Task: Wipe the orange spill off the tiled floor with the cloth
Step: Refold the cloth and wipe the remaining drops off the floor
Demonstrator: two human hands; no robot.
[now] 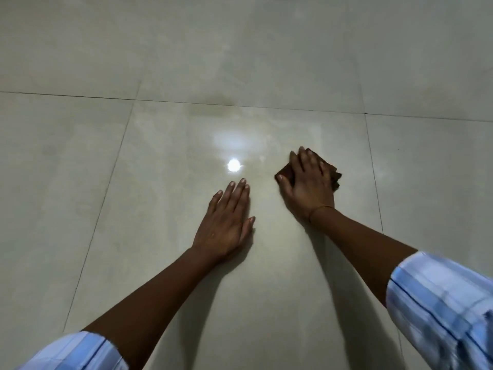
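Two hands down on pale glossy tiled floor (pixel 106 156). Left hand (pixel 226 222) flat, fingers straight, holding nothing. Right hand (pixel 306 182) at its 2 o'clock, fingers spread, pressing small dark brown folded cloth (pixel 334 173) onto the tile. Cloth looks soft, light, likely to bunch: best pressed from on top, thumb at its edge. Orange spill not discernible; lamp glare (pixel 234 165) at the cloth's 9 o'clock.

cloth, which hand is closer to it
Right. The right hand lies on top of the cloth, pressing it to the tiled floor; the left hand rests flat on the floor to the cloth's left, not touching it.
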